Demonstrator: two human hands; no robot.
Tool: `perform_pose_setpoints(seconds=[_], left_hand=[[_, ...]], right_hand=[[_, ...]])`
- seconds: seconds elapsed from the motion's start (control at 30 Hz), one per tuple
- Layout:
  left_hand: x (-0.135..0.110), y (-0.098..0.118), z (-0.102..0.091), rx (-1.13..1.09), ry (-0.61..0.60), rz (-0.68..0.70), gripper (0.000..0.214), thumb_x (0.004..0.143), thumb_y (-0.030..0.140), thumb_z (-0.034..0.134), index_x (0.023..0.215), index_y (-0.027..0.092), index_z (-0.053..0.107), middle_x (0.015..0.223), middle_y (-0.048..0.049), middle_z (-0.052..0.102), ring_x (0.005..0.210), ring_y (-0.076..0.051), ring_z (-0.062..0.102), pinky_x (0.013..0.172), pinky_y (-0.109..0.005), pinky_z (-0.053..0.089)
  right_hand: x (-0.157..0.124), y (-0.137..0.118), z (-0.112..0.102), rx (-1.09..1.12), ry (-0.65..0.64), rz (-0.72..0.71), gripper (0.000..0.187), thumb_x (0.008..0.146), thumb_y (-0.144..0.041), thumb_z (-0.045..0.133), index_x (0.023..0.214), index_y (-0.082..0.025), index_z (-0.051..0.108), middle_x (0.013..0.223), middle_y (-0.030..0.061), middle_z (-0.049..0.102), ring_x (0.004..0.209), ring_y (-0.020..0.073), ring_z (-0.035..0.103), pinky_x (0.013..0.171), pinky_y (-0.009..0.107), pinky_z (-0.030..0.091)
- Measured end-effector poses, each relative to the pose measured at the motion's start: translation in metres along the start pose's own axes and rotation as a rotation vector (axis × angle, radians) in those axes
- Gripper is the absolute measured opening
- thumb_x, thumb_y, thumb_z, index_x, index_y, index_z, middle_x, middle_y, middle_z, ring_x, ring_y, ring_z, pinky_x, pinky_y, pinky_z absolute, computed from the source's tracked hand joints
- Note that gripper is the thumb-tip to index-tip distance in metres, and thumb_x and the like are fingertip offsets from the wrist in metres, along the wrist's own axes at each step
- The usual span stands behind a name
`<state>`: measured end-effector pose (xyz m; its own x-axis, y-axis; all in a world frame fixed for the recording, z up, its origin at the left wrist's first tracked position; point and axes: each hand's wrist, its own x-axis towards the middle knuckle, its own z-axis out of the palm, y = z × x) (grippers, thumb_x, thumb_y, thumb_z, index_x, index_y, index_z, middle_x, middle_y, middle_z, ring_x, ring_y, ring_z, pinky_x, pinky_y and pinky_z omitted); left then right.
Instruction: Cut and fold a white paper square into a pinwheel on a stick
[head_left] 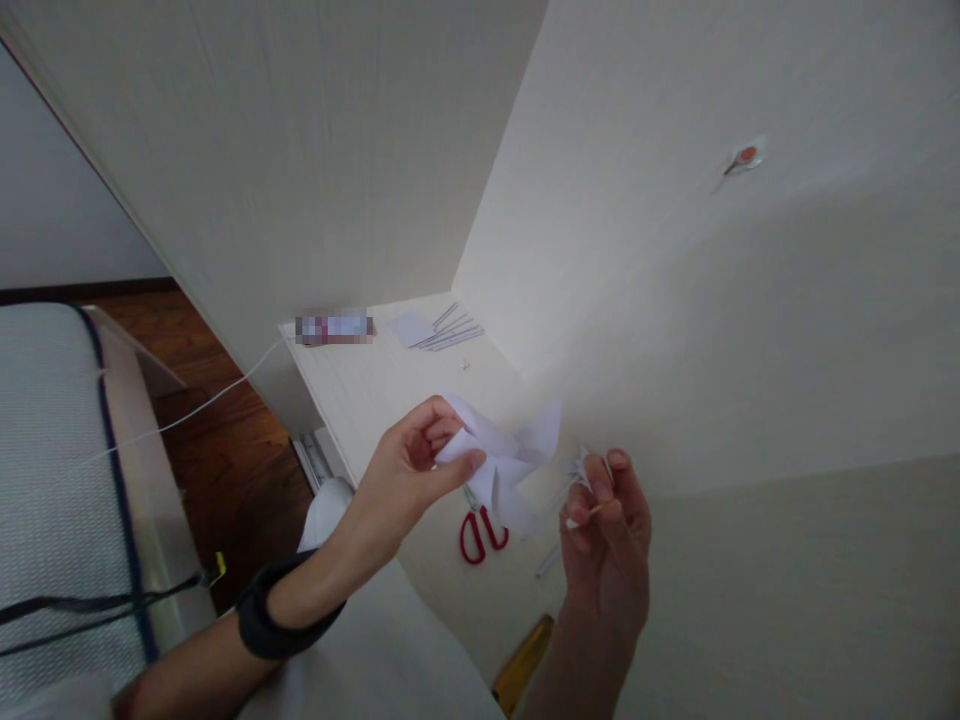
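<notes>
My left hand (409,465) is raised over a white desk (375,385) and pinches a folded piece of white paper (510,460) between thumb and fingers. My right hand (604,530) is held up just to the right of it, fingers closed on a small crumpled white paper piece (581,468). A dark band (281,610) wraps my left wrist. Red-handled scissors (480,530) lie on the desk below the folded paper.
Thin white paper strips and a small paper square (439,328) lie at the desk's far end beside a blurred flat object (334,327). White walls close in behind and right. A wooden ruler-like object (525,660) lies near me. A bed (52,480) and wood floor lie left.
</notes>
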<state>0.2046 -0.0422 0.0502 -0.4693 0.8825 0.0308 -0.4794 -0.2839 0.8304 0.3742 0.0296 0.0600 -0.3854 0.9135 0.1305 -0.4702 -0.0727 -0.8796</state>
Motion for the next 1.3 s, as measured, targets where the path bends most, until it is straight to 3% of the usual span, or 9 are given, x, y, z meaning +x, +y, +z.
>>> perform_pose_setpoints(seconds=[0.13,0.3,0.43,0.53,0.73,0.93,1.13,1.3], left_hand=[[0.004,-0.008,-0.006,-0.069,0.041,0.002,0.018,0.073,0.013,0.076,0.073,0.019,0.059,0.064,0.0069,0.058,0.057,-0.005,0.052,0.053,-0.014,0.042],[0.005,-0.012,-0.005,-0.051,0.074,-0.019,0.016,0.072,0.016,0.076,0.078,0.019,0.061,0.071,0.0043,0.064,0.063,-0.008,0.057,0.058,-0.017,0.046],[0.004,-0.013,-0.005,-0.02,0.085,0.025,0.018,0.072,0.014,0.076,0.073,0.018,0.058,0.065,0.0063,0.058,0.059,-0.006,0.052,0.055,-0.015,0.042],[0.005,-0.015,-0.005,-0.003,0.101,0.054,0.02,0.074,0.013,0.075,0.07,0.018,0.056,0.062,0.0074,0.054,0.056,-0.005,0.047,0.052,-0.013,0.038],[0.004,-0.019,-0.007,-0.01,0.126,0.052,0.017,0.074,0.014,0.076,0.076,0.018,0.059,0.07,0.0052,0.063,0.062,-0.006,0.054,0.057,-0.015,0.043],[0.002,-0.022,-0.008,0.048,0.171,0.123,0.016,0.074,0.015,0.076,0.078,0.018,0.061,0.074,0.0037,0.066,0.068,-0.007,0.058,0.063,-0.015,0.045],[0.001,-0.021,-0.007,0.092,0.185,0.159,0.017,0.074,0.013,0.075,0.079,0.019,0.06,0.074,0.0043,0.064,0.07,-0.008,0.058,0.064,-0.017,0.045],[-0.001,-0.02,-0.006,0.13,0.19,0.161,0.016,0.074,0.016,0.075,0.078,0.02,0.059,0.074,0.0036,0.062,0.071,-0.01,0.057,0.066,-0.02,0.045]], right_hand=[[-0.002,0.001,0.009,-0.047,-0.03,0.066,0.017,0.083,-0.024,0.073,0.099,-0.027,0.067,0.078,-0.0056,0.058,0.049,0.0032,0.065,0.033,0.004,0.043],[0.001,0.001,0.018,-0.164,-0.037,0.177,0.015,0.078,-0.021,0.077,0.088,-0.023,0.065,0.075,-0.0068,0.063,0.044,0.0037,0.064,0.033,0.006,0.043],[0.003,0.001,0.018,-0.237,-0.004,0.198,0.019,0.074,-0.019,0.081,0.085,-0.021,0.066,0.074,-0.0056,0.068,0.06,0.008,0.073,0.051,0.01,0.056],[0.005,0.002,0.015,-0.224,0.022,0.195,0.019,0.072,-0.018,0.081,0.085,-0.022,0.067,0.073,-0.0052,0.071,0.066,0.01,0.076,0.057,0.011,0.059],[0.004,0.0,0.018,-0.167,0.001,0.134,0.02,0.067,-0.015,0.083,0.077,-0.021,0.066,0.063,-0.0059,0.07,0.057,0.012,0.074,0.041,0.009,0.052],[0.0,-0.001,0.021,-0.219,-0.005,0.048,0.014,0.072,-0.013,0.076,0.07,-0.02,0.064,0.065,-0.0035,0.072,0.041,0.0062,0.061,0.031,0.009,0.038],[-0.001,0.005,0.021,-0.363,-0.029,0.052,0.014,0.075,-0.008,0.071,0.077,-0.022,0.069,0.084,-0.0024,0.073,0.048,0.0047,0.061,0.036,0.012,0.042],[0.0,0.009,0.021,-0.422,-0.095,-0.005,0.02,0.076,-0.003,0.069,0.074,-0.023,0.074,0.079,-0.0031,0.065,0.065,0.0074,0.065,0.061,0.017,0.056]])
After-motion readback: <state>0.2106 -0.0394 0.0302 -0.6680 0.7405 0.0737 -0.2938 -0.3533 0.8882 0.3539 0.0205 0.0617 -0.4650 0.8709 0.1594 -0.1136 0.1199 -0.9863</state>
